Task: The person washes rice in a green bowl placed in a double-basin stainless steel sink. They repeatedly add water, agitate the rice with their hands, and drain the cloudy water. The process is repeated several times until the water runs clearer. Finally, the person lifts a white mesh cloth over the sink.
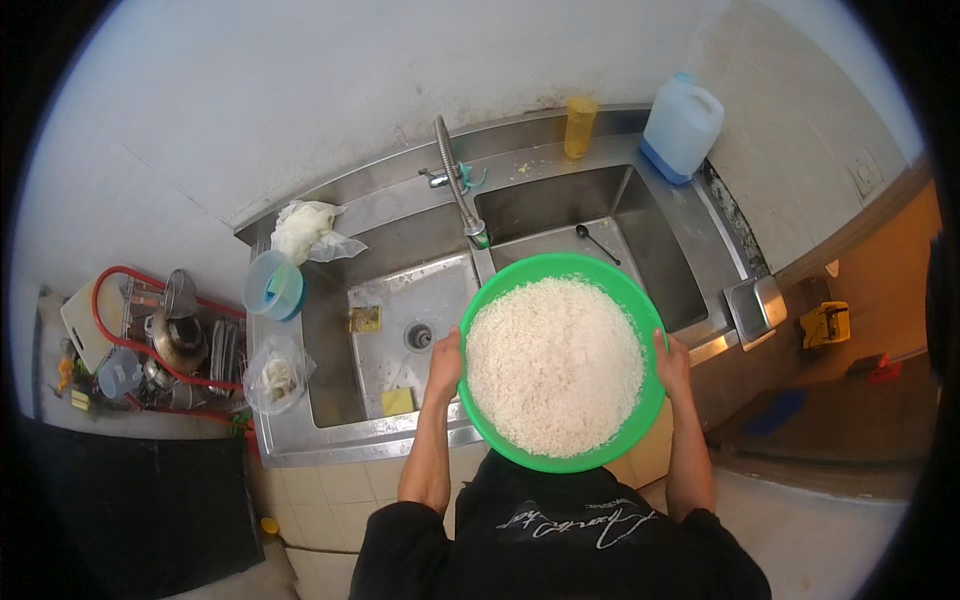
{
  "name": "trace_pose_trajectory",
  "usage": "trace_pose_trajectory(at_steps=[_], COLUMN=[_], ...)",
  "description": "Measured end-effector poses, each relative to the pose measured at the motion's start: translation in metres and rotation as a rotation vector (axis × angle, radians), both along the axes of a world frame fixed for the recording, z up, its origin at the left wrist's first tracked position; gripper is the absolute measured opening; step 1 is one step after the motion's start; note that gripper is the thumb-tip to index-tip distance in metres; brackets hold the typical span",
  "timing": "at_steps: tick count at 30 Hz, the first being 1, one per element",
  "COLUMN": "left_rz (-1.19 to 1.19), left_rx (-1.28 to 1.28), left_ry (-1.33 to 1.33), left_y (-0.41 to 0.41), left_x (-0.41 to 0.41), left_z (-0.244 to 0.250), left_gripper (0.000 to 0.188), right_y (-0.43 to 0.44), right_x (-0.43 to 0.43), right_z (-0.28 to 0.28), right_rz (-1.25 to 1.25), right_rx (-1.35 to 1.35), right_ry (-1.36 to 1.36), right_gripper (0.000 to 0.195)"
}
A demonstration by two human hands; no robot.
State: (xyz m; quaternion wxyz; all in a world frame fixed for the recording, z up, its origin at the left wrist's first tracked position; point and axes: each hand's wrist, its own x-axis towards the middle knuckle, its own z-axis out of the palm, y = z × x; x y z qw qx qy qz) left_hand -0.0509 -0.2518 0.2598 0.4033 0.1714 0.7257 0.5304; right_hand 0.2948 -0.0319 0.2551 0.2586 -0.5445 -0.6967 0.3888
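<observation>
A round green plastic basin (561,471) full of white rice grains (555,367) is in front of my body. My left hand (447,363) grips its left rim, and my right hand (672,363) grips the right rim. The basin overlaps the front edge of a stainless steel double sink (360,448) and hides part of the right bowl. Beyond the basin, a flexible metal faucet spout (448,161) hangs over the divider between the bowls. In the right bowl lies a black ladle (600,245).
A yellow sponge (397,401) and a drain (418,336) show in the left bowl. Plastic bags (279,379) and a clear tub (271,285) stand on the left ledge. A jug with blue liquid (681,127) and a yellow bottle (580,127) stand behind. Left is a loaded dish rack (180,337).
</observation>
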Motion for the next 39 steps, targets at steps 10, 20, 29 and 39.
trace_pose_trajectory(at_steps=[10, 20, 29, 39], left_rz=[-0.078, -0.011, 0.272, 0.089], left_rx=[-0.084, 0.204, 0.09, 0.228], left_ry=[0.699, 0.384, -0.309, -0.611], left_y=[0.021, 0.014, -0.026, -0.011], left_x=[0.056, 0.011, -0.002, -0.014], left_z=[0.156, 0.154, 0.028, -0.078], left_gripper=[0.053, 0.05, 0.046, 0.048], right_y=[-0.003, 0.034, 0.01, -0.051], right_x=[-0.011, -0.021, -0.069, -0.074], right_z=[-0.04, -0.015, 0.169, 0.178], right_rz=[-0.041, 0.007, 0.329, 0.243], right_rx=[-0.289, -0.071, 0.34, 0.325], right_ry=[0.002, 0.016, -0.206, -0.343], right_gripper=[0.057, 0.054, 0.03, 0.025])
